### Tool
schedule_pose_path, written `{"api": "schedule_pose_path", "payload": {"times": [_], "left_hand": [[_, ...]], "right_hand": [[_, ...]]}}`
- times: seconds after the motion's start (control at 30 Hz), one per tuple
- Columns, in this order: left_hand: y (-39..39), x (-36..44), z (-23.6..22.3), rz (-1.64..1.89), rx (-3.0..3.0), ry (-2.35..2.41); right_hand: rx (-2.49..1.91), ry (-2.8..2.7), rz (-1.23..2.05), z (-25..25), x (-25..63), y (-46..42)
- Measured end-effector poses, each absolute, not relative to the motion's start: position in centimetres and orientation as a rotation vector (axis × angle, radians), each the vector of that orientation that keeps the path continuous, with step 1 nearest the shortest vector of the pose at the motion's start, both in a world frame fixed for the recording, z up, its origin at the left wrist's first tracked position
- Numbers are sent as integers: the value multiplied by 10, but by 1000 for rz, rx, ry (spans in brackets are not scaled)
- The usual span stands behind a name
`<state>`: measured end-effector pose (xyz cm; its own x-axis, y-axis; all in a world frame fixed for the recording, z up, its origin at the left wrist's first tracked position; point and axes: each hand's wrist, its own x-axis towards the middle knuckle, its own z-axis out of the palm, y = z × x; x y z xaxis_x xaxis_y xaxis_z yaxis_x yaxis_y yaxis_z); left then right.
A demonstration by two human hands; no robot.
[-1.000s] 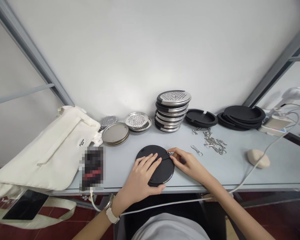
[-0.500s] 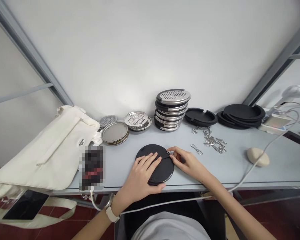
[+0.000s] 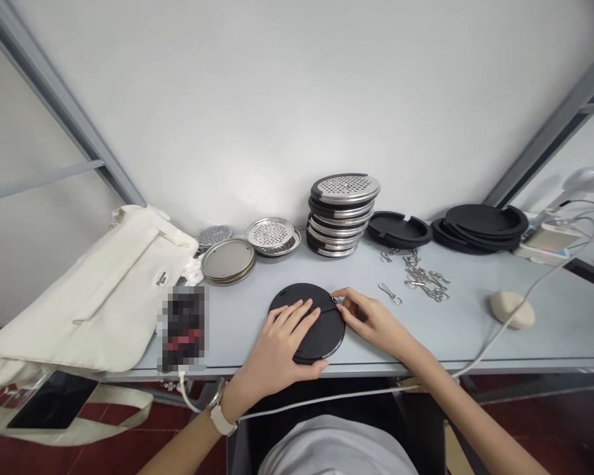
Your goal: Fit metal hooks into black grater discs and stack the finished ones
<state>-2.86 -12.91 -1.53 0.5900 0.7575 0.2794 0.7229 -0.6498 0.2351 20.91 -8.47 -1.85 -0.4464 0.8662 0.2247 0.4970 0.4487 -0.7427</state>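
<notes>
A black round disc (image 3: 321, 326) lies flat near the front edge of the grey table (image 3: 475, 330). My left hand (image 3: 277, 349) rests on the disc with fingers stretched flat, pressing it down. My right hand (image 3: 371, 320) sits at the disc's right rim, its fingertips pinched on a small metal clip (image 3: 336, 301) at the end of a thin line across the disc. A loose metal clip (image 3: 390, 294) lies just right of that hand.
A stack of perforated metal-and-black discs (image 3: 342, 214) stands behind, with metal trays (image 3: 228, 260) to its left. Black rings (image 3: 478, 227) and a pile of clips (image 3: 423, 280) lie right. A white bag (image 3: 99, 290), a beige pebble-like object (image 3: 512, 309) and a white cable (image 3: 515, 303) are nearby.
</notes>
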Motion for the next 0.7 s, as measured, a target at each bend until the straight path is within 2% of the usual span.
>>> {"api": "schedule_pose_path", "payload": {"times": [0.7], "left_hand": [[-129, -29, -15, 542, 2726, 1267]], "right_hand": [[-1134, -2104, 811, -19, 209, -85]]}}
